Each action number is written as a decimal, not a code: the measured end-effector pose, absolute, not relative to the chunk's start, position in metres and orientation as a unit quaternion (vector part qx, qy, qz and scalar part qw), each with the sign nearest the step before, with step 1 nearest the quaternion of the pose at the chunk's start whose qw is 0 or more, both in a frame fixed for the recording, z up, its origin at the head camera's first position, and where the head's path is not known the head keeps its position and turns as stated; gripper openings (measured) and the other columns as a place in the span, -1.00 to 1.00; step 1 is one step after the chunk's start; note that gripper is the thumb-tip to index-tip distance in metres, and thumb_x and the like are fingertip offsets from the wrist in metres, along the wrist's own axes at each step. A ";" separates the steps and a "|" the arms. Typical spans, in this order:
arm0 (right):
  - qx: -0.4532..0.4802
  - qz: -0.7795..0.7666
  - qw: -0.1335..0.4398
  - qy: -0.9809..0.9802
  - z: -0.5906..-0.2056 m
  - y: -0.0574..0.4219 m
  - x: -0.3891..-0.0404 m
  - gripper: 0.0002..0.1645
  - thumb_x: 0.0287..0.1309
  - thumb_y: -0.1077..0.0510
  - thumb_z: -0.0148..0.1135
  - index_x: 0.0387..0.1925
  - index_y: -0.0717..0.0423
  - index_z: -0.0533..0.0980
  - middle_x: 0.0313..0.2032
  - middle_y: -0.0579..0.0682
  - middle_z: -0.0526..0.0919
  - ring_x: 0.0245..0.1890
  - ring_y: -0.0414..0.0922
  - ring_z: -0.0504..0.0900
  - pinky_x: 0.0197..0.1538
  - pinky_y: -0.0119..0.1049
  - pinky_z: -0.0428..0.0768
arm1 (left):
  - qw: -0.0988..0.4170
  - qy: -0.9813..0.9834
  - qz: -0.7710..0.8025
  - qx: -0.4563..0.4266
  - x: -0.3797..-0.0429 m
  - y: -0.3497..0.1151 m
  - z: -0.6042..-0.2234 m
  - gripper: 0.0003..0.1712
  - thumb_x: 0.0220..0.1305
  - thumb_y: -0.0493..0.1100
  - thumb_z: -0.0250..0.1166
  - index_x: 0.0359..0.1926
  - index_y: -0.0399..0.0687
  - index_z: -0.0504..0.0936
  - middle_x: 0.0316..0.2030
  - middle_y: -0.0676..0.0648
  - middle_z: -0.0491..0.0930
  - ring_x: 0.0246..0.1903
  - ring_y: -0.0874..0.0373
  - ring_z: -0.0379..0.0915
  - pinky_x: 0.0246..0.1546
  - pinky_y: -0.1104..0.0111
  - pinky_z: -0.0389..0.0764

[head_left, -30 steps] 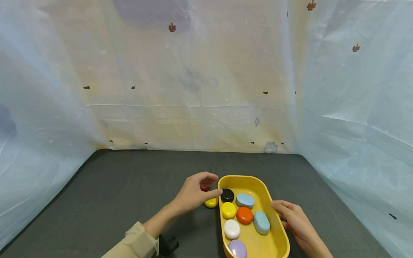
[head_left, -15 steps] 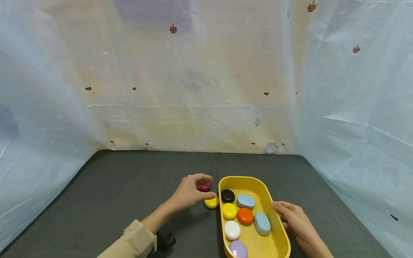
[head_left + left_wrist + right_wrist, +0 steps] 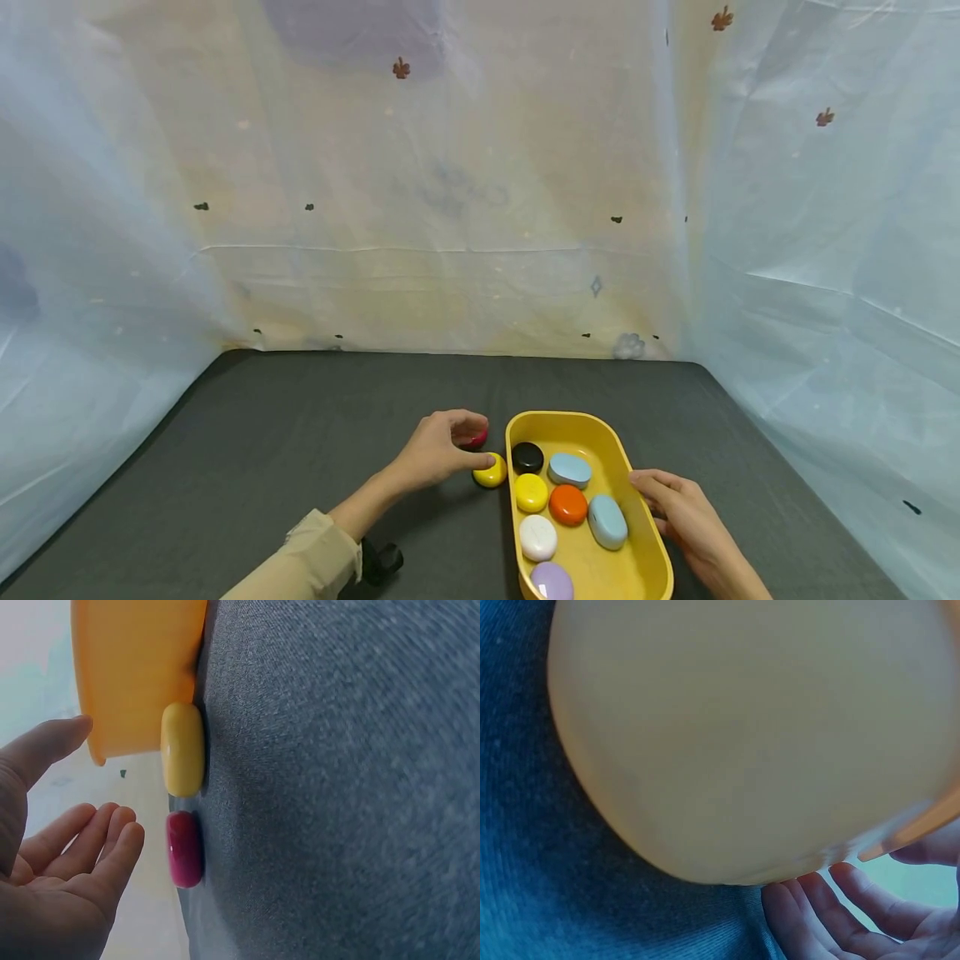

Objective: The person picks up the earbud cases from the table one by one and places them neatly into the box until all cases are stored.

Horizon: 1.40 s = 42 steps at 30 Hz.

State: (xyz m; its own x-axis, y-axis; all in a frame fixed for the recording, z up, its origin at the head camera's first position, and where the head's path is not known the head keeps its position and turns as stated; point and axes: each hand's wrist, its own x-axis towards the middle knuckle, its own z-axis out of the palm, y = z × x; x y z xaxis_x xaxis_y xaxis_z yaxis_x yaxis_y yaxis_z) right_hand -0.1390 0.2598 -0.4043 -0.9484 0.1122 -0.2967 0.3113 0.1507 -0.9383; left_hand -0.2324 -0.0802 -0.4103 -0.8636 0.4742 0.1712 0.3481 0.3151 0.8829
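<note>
My left hand [image 3: 438,452] hovers left of the yellow tray [image 3: 618,450], thumb and fingers spread apart with nothing between them. In the head view its thumb overlaps a yellow pebble-shaped piece [image 3: 492,475], and its fingers partly cover a crimson one [image 3: 480,437]. Both pieces lie on the dark cloth outside the tray; the left wrist view shows the yellow piece [image 3: 183,750] nearer the tray wall than the crimson piece [image 3: 184,849]. At the tray's right side, my right hand [image 3: 686,512] holds the rim, its fingers [image 3: 870,900] against the outer wall.
Inside the tray lie smooth rounded pieces: black [image 3: 527,457], yellow [image 3: 532,493], orange [image 3: 568,505], white [image 3: 537,537], lilac [image 3: 552,580] and two light blue, one at the back [image 3: 570,470]. Pale patterned sheets [image 3: 450,208] enclose the dark cloth-covered table [image 3: 300,433].
My left hand has drawn back leftward from the tray's left rim beside the black piece, uncovering more of the yellow piece outside. The right hand stays on the rim.
</note>
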 end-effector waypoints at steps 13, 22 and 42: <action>0.145 -0.641 0.077 0.750 -0.406 0.258 -0.141 -0.48 0.40 0.00 0.13 0.11 0.39 0.51 -0.09 0.11 0.65 -0.15 0.02 0.64 -0.15 -0.08 0.66 | 0.072 0.815 0.512 0.260 -0.233 -0.078 -0.414 -0.35 0.09 -0.09 0.53 0.17 -0.26 0.56 0.07 -0.20 0.58 0.05 -0.05 0.52 0.08 0.10 0.53; 0.150 -0.636 0.070 0.754 -0.406 0.257 -0.142 -0.49 0.40 0.00 0.14 0.10 0.39 0.52 -0.10 0.11 0.66 -0.16 0.02 0.64 -0.17 -0.09 0.66 | 0.076 0.824 0.495 0.266 -0.235 -0.078 -0.419 -0.35 0.10 -0.10 0.52 0.18 -0.25 0.55 0.07 -0.10 0.58 0.06 0.01 0.52 0.08 0.18 0.54; 0.147 -0.638 0.074 0.752 -0.406 0.259 -0.140 -0.47 0.39 -0.02 0.15 0.10 0.38 0.52 -0.12 0.11 0.66 -0.16 0.02 0.64 -0.17 -0.09 0.66 | 0.110 0.820 0.495 0.267 -0.233 -0.066 -0.427 -0.31 -0.09 -0.25 0.61 0.10 -0.32 0.56 0.01 -0.14 0.60 0.02 -0.05 0.54 0.09 0.15 0.53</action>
